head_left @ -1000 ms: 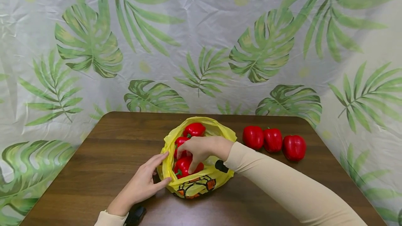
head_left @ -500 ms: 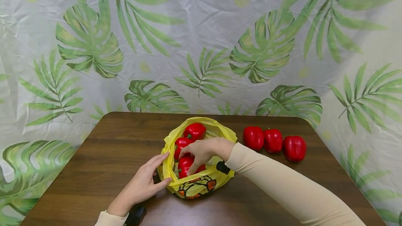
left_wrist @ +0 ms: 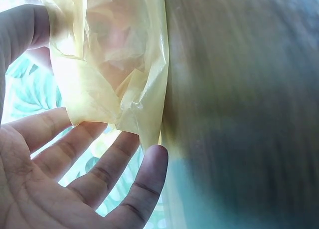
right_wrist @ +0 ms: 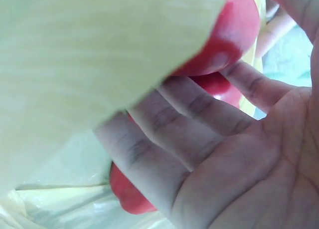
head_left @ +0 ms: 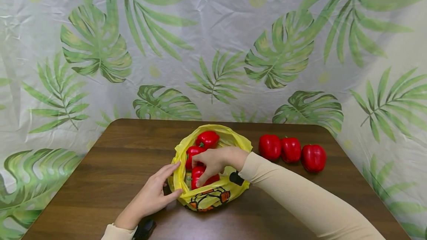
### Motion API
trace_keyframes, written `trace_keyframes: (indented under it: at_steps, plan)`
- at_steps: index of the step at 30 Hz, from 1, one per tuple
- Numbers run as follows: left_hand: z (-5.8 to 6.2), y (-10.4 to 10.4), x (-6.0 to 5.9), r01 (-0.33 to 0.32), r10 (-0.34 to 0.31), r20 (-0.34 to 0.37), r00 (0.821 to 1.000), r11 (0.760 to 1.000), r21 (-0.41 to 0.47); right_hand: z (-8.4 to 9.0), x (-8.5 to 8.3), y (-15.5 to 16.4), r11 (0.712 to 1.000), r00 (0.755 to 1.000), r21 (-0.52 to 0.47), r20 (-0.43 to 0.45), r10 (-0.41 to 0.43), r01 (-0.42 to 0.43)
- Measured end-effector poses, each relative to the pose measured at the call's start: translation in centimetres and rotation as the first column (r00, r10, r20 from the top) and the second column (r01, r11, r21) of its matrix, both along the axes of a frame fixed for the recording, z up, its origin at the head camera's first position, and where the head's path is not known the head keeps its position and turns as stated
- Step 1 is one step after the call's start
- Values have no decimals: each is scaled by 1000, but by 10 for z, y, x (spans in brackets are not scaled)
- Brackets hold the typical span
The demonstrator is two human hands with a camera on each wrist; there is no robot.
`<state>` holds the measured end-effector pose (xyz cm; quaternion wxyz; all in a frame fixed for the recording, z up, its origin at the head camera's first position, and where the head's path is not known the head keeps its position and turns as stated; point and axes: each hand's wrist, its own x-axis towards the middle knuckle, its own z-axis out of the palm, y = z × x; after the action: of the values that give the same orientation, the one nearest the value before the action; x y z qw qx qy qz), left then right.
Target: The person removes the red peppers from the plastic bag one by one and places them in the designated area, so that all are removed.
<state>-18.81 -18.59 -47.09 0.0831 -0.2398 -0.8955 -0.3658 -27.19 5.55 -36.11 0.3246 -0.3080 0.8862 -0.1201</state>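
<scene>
A yellow plastic bag [head_left: 179,158] stands with its mouth wide on the table, black and orange print on its near side. Inside, a red bell pepper [head_left: 207,139] lies at the back and a second bell pepper [head_left: 192,155] in the middle. My right hand [head_left: 215,161] reaches in and holds the nearest bell pepper [head_left: 197,175] between thumb and fingers, partly covering it. In the right wrist view, that pepper [right_wrist: 234,39] sits above the fingers. My left hand [head_left: 151,192], its fingers fairly straight, touches the bag's left rim; the left wrist view shows them against the thin plastic [left_wrist: 124,89].
Three more bell peppers, the left one [head_left: 269,147], the middle one [head_left: 291,150] and the right one [head_left: 313,157], stand in a row right of the bag. The brown wooden table [head_left: 100,169] ends at a leaf-patterned cloth [head_left: 213,47] behind.
The nearest bell pepper in the bag has shifted slightly right and turned, moving with my right hand. My left hand has stayed at the rim. The three peppers outside have not moved.
</scene>
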Motion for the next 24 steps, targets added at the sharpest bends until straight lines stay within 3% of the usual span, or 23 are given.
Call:
trace_keyframes:
  at_steps: [14, 24]
  plan:
    - [-1, -1, 0, -1, 1, -1, 1000, 1000, -7, 7, -6, 7, 999, 1000, -54, 3, 5, -5]
    - [-1, -1, -1, 19, -19, -16, 1000, 1000, 8, 16, -7, 20, 983, 1000, -181, 23, -18, 21]
